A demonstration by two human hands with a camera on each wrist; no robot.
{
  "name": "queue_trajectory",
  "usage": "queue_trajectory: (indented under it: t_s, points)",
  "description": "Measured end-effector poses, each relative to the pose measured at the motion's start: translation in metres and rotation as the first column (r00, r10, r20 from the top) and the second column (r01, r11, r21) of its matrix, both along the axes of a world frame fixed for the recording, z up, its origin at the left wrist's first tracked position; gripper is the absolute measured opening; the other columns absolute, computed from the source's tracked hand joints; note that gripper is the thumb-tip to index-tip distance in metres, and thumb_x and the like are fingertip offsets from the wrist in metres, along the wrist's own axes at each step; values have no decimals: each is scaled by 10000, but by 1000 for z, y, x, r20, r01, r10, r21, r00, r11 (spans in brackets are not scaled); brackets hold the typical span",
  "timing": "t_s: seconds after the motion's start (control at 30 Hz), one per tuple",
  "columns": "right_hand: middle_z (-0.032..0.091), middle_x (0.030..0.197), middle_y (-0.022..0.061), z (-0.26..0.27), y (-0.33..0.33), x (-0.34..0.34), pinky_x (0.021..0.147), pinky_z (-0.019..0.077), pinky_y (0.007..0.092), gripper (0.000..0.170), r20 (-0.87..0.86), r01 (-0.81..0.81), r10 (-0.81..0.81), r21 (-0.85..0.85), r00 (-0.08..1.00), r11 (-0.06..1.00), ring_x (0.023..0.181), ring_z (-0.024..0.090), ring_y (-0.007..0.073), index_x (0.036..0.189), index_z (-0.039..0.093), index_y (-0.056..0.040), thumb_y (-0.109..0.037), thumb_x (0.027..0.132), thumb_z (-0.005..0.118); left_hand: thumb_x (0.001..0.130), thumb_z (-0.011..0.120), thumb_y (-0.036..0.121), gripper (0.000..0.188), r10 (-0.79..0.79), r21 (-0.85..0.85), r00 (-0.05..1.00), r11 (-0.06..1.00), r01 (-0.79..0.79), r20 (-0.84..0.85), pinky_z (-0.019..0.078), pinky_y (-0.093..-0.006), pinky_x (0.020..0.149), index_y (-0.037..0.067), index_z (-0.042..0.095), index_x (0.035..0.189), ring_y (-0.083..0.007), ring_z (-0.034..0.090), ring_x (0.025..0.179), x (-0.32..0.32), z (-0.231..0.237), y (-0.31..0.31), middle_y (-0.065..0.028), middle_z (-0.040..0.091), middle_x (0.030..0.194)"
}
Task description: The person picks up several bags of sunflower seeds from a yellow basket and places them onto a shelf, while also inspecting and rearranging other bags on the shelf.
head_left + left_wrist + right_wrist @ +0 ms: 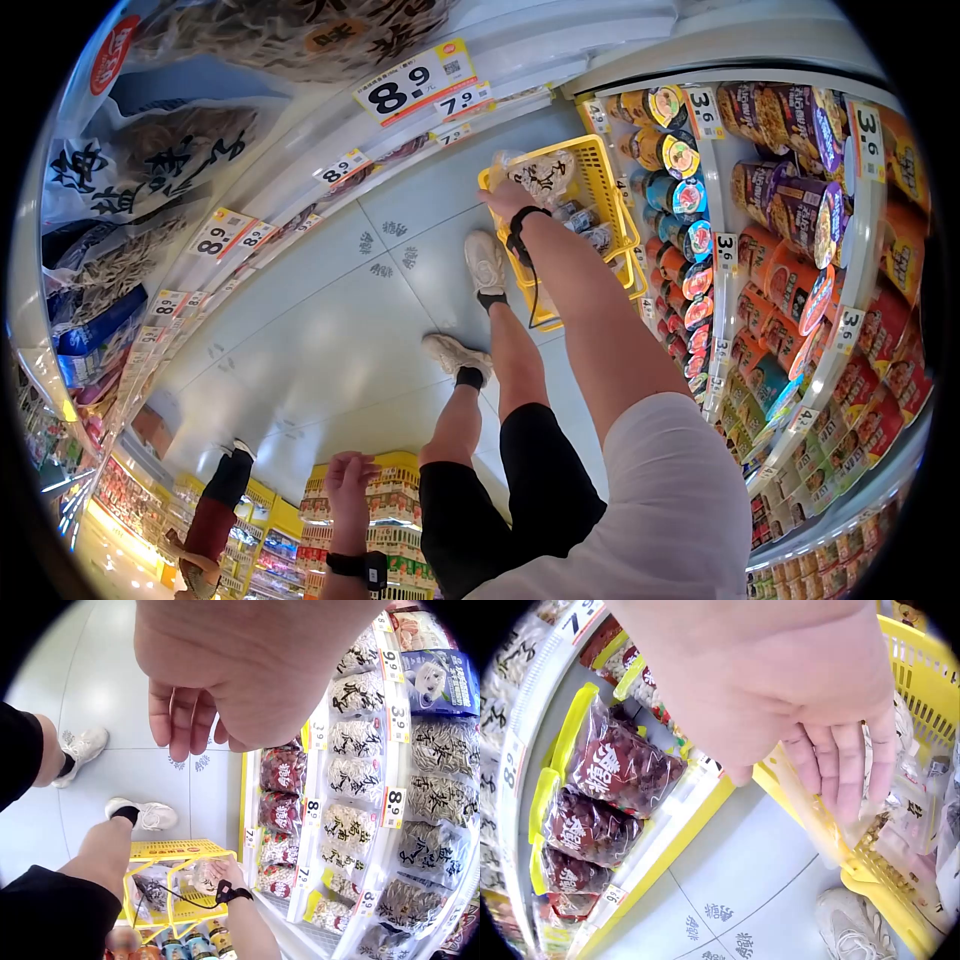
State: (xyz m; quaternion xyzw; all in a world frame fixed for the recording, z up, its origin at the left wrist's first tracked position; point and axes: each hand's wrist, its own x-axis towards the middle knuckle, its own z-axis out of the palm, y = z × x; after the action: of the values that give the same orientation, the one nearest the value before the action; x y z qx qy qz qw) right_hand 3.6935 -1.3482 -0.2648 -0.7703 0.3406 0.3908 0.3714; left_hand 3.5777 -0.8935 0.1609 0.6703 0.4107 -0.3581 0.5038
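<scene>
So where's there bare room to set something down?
The floor between the snack bags and the shoes is bare, apart from printed marks. It's crowded inside the basket, where the right hand is at the packets, and among the noodle cups, packed side by side.

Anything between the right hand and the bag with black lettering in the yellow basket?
Nothing visible. The right hand already touches the bag at the open top of the yellow basket. The basket's slotted walls stand around the bag, not between it and the hand.
</scene>
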Motion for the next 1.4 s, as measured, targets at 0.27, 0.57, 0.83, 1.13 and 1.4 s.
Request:
queue_trajectory:
  t_s: [0.27, 0.57, 0.83, 1.13, 1.4]
  points:
    - [719, 1164, 237, -24, 14, -22, 948, 561, 463, 323, -6, -62, 62, -159, 998, 985, 1121, 691, 378, 1128, 715, -19, -242, 952, 561, 1042, 541, 102, 105, -20, 37, 1000, 999, 20, 0, 583, -327, 782, 29, 608, 1076, -189, 707, 843, -14, 1, 21, -106, 703, 971]
    - [747, 955, 216, 36, -88, -156, 785, 585, 473, 318, 372, 208, -52, -392, 927, 896, 894, 731, 377, 933, 748, -9, -266, 922, 562, 1043, 552, 129, 119, 21, -72, 995, 997, -14, 95, 566, -322, 775, 39, 614, 1092, -190, 697, 835, -2, 27, 18, -97, 707, 978]
    - [662, 813, 124, 231, -71, -173, 678, 623, 365, 219, 218, 711, -835, 443, 506, 546, 756, 709, 273, 884, 642, 62, -148, 928, 598, 1036, 575, 147, 131, -27, -187, 958, 979, 83, 285, 562, -314, 794, 32, 607, 1090, -185, 691, 846, 35, 99, 1, -99, 702, 999]
    - [686, 953, 126, 542, 33, -166, 815, 617, 382, 195, 215, 496, -794, 681, 569, 539, 882, 718, 255, 1002, 648, 61, -120, 936, 622, 885, 774, 168, 489, -525, 105, 471, 739, 665, 709, 550, -348, 898, 29, 578, 1310, -249, 681, 1048, 62, 207, -35, -128, 692, 1149]
    - [704, 1103, 141, 777, 149, -150, 882, 600, 427, 216, 160, 284, -767, 866, 622, 412, 992, 721, 272, 1111, 637, 50, -88, 953, 585, 769, 844, 195, 840, -625, 672, -287, 556, 489, 726, 472, -468, 1065, 79, 442, 1498, -399, 546, 1282, 22, 309, -61, -217, 546, 1421]
